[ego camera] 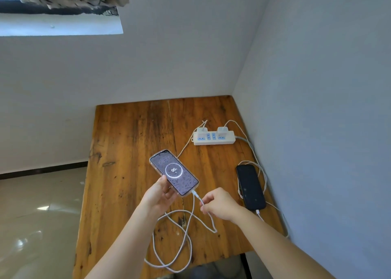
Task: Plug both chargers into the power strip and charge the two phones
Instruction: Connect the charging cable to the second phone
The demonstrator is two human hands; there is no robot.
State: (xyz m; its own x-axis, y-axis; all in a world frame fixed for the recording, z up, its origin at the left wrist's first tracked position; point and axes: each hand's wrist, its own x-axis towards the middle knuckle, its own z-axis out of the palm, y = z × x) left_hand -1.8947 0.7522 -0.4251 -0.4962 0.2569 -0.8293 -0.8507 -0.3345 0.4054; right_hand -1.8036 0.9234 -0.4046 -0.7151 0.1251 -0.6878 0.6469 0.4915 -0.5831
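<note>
A white power strip point(213, 140) lies at the back right of the wooden table point(127, 152), with two white chargers plugged in: the left charger point(201, 131) and the right charger point(222, 131). My left hand point(159, 194) holds a phone in a clear case point(174, 175) above the table; its lit screen shows a charging ring reading 96. A white cable point(193, 206) is plugged into its bottom end. My right hand point(218, 203) pinches that cable just below the plug. A second phone point(250, 186) lies dark on the table at the right, with a white cable in its near end.
Loose loops of white cable point(175, 249) lie over the table's near part and reach its front edge. White walls meet in a corner right behind the table and along its right side. A tiled floor point(38, 215) lies to the left.
</note>
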